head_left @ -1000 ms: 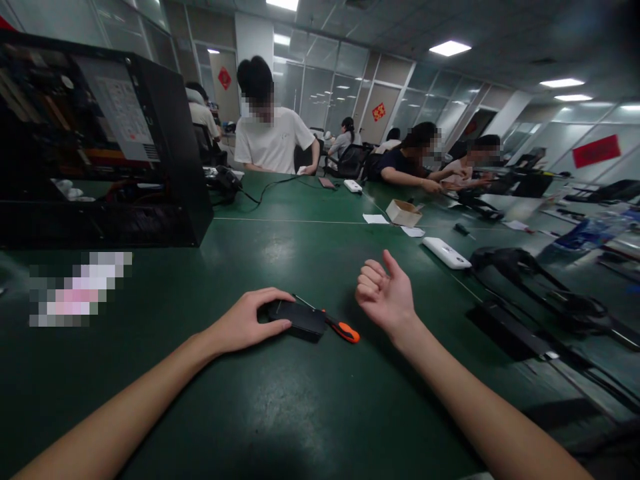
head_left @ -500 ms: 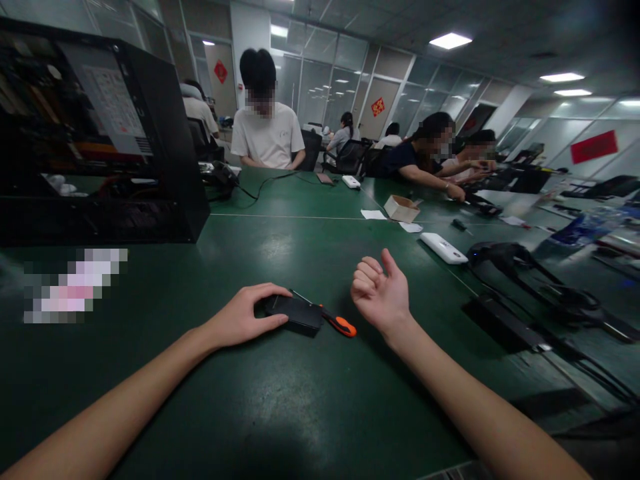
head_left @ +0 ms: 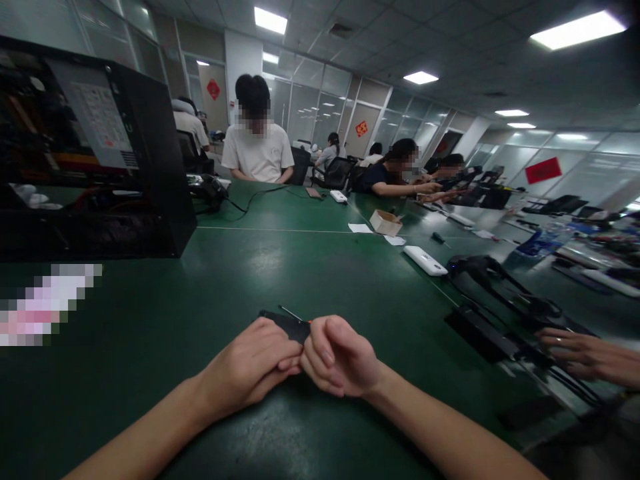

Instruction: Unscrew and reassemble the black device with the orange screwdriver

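A flat black device (head_left: 289,324) lies on the green table (head_left: 320,267) in front of me. My left hand (head_left: 253,365) rests over its near end, fingers laid on it. A screwdriver (head_left: 291,313) lies across the device. Only its thin metal shaft and a sliver of orange handle show. My right hand (head_left: 340,357) sits over the handle with its fingers curled, its knuckles touching my left fingertips. Whether it grips the handle is hidden.
An open black computer case (head_left: 150,153) stands at the left. A co-worker's hand (head_left: 583,353) rests on black straps and cables (head_left: 500,293) at the right. A white power bank (head_left: 425,260) and a small cardboard box (head_left: 385,222) lie farther off. Several people sit at the far side.
My right hand, raised and half closed before, has come down and left onto the screwdriver handle beside my left hand. The view has tilted up, and a co-worker's hand has appeared at right.
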The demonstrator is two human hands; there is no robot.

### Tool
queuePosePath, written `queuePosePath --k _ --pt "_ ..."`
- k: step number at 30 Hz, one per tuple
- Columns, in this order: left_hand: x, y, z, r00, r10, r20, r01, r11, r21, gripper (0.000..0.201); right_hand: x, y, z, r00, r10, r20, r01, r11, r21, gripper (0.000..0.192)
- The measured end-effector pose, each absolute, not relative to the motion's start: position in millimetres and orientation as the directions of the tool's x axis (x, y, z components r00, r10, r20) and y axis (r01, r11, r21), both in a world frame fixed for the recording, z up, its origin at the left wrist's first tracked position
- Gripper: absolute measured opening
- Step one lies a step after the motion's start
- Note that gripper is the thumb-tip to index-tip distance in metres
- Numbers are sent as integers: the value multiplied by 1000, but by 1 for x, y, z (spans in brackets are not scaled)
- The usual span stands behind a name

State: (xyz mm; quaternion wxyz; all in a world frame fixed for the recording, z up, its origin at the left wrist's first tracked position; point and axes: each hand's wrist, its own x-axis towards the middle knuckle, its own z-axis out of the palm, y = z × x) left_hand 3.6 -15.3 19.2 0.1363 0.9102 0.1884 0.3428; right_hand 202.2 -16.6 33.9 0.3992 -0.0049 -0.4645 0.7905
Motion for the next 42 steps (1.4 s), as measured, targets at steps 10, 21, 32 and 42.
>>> queuePosePath --k 10,21,32,42 --pt "-16 -5 11 696 318 644 249 -948 199 25 217 -2 19 -727 643 239 -397 -111 -911 37" --pt "-16 9 7 591 725 355 586 -688 429 37 273 36 41 -696 709 -115 679 598 -425 57" --pt "-10 9 14 497 831 249 529 -518 672 32 238 33 2 -436 898 67 368 245 -897 30" --pt "-8 13 6 287 933 215 574 -348 741 55 231 27 -2 -497 868 -1 180 102 -978 29"
